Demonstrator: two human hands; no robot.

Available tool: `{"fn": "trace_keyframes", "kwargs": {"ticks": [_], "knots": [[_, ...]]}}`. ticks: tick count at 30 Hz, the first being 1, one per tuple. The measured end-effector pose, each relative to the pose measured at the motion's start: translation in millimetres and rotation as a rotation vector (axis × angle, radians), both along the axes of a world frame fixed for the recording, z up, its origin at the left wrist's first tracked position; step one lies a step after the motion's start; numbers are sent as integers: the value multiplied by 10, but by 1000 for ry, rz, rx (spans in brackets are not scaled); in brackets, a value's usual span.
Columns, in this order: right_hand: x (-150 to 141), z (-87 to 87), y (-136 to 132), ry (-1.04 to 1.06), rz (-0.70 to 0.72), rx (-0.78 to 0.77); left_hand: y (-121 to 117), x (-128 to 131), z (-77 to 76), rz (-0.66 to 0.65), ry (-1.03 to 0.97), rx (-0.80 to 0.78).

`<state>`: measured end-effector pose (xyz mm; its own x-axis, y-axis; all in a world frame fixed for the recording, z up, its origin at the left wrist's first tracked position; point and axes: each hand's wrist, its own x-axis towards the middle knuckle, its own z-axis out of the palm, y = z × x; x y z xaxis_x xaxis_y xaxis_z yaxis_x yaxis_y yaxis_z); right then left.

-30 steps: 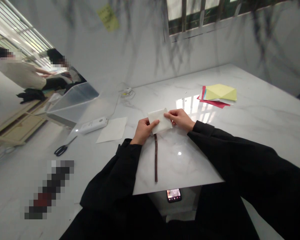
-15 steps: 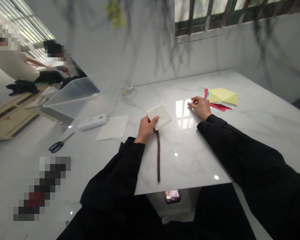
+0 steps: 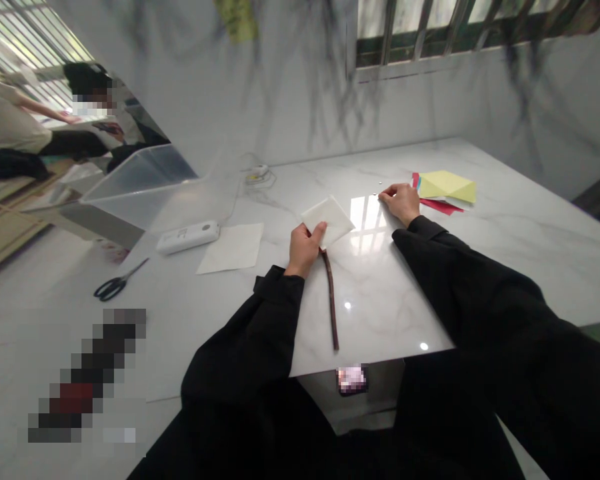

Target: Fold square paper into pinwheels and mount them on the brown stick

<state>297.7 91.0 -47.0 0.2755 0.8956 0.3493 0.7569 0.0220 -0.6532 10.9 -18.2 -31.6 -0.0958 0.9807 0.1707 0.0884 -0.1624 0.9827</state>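
My left hand (image 3: 305, 248) is closed on the lower corner of a folded white sheet (image 3: 330, 218) together with the top of a thin dark brown stick (image 3: 331, 303) that runs back toward me across the white marble table (image 3: 505, 253). My right hand (image 3: 401, 201) is stretched farther out, its fingertips pinched at a tiny pale object (image 3: 379, 195) on the table. Whether the fingers grip that object is too small to make out. Both arms wear black sleeves.
A stack of yellow, red and blue paper (image 3: 445, 190) lies just beyond my right hand. To the left are a flat white sheet (image 3: 233, 248), a white device (image 3: 187, 236), scissors (image 3: 114, 285) and a clear plastic bin (image 3: 140, 183). Two people stand at far left. A phone (image 3: 351, 379) sits below the table edge.
My right hand let go of the folded white sheet and reached out to the right toward the tiny object. My left hand kept the sheet and stick.
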Motion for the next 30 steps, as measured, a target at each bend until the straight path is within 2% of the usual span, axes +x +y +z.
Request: {"fn": "trace_keyframes", "kwargs": {"ticks": [3, 9, 15, 19, 22, 25, 27, 30], "knots": [[-5, 20, -42, -3, 26, 20, -1, -4, -10, -11, -26, 8], [-67, 64, -195, 64, 176, 79, -47, 1, 35, -9, -26, 7], [-93, 43, -246, 226, 218, 38, -63, -9, 48, -3, 1, -4], [-127, 26, -324, 460, 263, 52, -67, -29, 57, -39, -10, -15], [-240, 39, -474, 693, 326, 23, -79, -49, 76, -57, -19, -29], [-425, 93, -657, 837, 417, -11, -88, -66, 84, -42, -8, -41], [-554, 151, -764, 869, 462, -18, -92, -72, 81, -39, 6, -33], [-704, 241, -880, 767, 554, 24, -101, -70, 76, -58, 4, -26]]}}
